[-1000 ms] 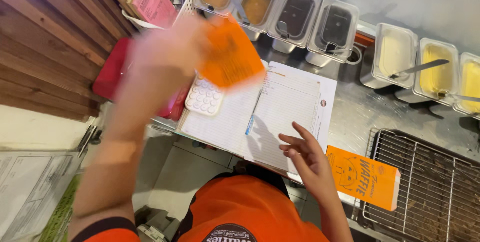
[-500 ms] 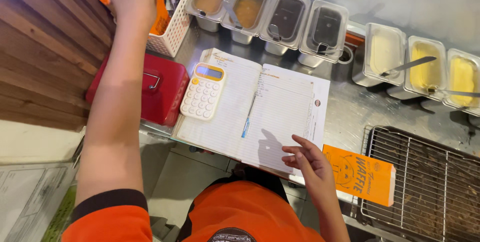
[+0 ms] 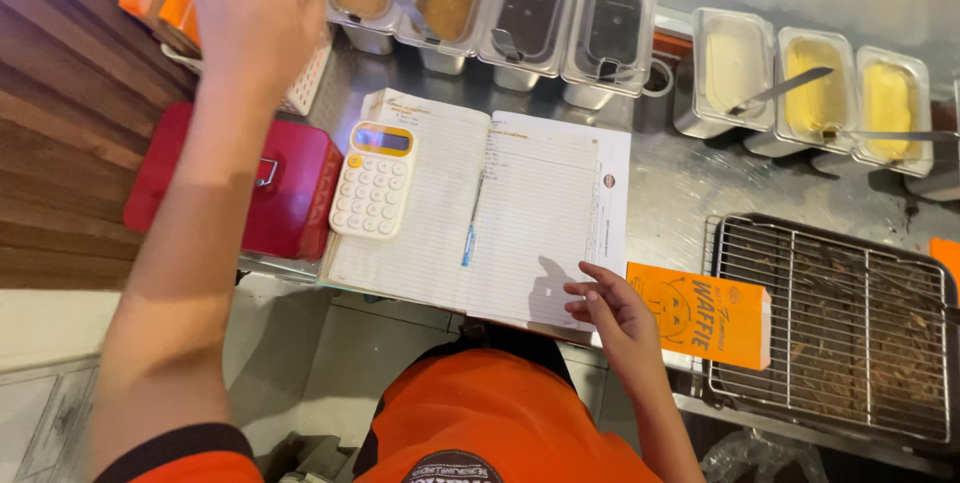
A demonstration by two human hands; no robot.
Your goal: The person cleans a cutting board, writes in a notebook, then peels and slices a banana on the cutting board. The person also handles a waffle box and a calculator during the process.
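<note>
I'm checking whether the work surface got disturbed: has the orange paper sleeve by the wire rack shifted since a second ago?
No. The orange paper sleeve lies against the wire rack's left edge as before, beside the right hand.

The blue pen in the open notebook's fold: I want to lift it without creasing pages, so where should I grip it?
Pinch the slim blue pen at mid-barrel, coming straight down from above. It lies flat along the white lined notebook's centre fold, ends pointing toward and away from you, nothing covering it.

Steel counter [image 3: 680, 188] bears: open notebook [image 3: 520, 213] at centre, red cash box [image 3: 285, 193] at nine o'clock, wire rack tray [image 3: 830, 328] at four o'clock, sauce containers [image 3: 540, 18] at twelve.
</note>
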